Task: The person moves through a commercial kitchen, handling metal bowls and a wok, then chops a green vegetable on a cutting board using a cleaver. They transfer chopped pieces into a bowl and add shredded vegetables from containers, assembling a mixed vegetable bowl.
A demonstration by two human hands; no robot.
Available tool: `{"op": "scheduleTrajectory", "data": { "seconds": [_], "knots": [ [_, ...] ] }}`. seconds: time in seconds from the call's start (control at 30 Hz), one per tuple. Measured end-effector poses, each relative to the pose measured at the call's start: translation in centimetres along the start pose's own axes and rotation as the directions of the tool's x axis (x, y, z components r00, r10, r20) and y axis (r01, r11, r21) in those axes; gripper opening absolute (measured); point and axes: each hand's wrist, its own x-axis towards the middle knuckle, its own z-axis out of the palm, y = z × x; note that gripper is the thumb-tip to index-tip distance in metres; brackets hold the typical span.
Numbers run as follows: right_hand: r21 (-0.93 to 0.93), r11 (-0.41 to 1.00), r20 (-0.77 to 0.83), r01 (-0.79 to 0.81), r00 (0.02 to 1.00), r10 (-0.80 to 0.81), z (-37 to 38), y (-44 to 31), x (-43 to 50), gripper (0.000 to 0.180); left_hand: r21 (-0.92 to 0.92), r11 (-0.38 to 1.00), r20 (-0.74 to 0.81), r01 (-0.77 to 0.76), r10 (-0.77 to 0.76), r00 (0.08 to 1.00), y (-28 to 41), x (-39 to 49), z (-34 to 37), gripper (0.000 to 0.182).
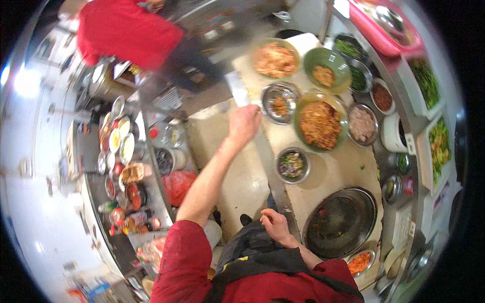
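My left hand is closed in a fist at the worktop's front edge, beside a steel bowl of minced food. A flat, pale rectangular thing, blade-like and blurred, sticks out beyond the fist, which seems to grip it. Low before my apron, my right hand has its fingers curled; a small dark spot shows between them, unclear whether an object or shadow. To its right a large dark wok rests on the worktop. A green bowl of browned minced food and a small steel bowl of chopped vegetables stand further up.
A co-worker in a red top stands at the upper left. More bowls, including a green one, crowd the worktop's far part. Food trays line a raised shelf at right. At left, a counter holds bottles and dishes; a red bag lies near it.
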Motion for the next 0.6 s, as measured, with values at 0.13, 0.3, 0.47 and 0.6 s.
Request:
{"op": "scheduleTrajectory", "data": {
  "seconds": [0.13, 0.3, 0.47, 0.6],
  "knots": [
    [-0.096, 0.99, 0.209, 0.106, 0.974, -0.084, 3.5, -0.7, -1.1, 0.019, -0.204, 0.969, -0.099, 0.141, -0.163, 0.982, -1.4, -14.5, -3.0, 0.028],
    [-0.17, 0.978, 0.521, 0.123, 0.854, -0.017, 10.6, -1.7, -4.7, 0.02, -0.108, 0.873, -0.176, 0.475, -0.487, 0.856, -3.6, -40.1, -8.8, 0.029],
    [-0.346, 0.898, 0.769, 0.273, 0.63, 0.105, 20.6, -1.3, -12.5, 0.02, -0.182, 0.527, -0.493, 0.83, -0.779, 0.387, -4.0, -67.6, -13.1, 0.028],
    [-0.312, 0.808, 0.923, 0.5, 0.359, 0.134, 29.7, -0.8, -20.7, 0.018, -0.333, 0.209, -0.67, 0.919, -0.738, -0.075, -1.9, -86.1, -14.6, 0.033]
  ]
}}
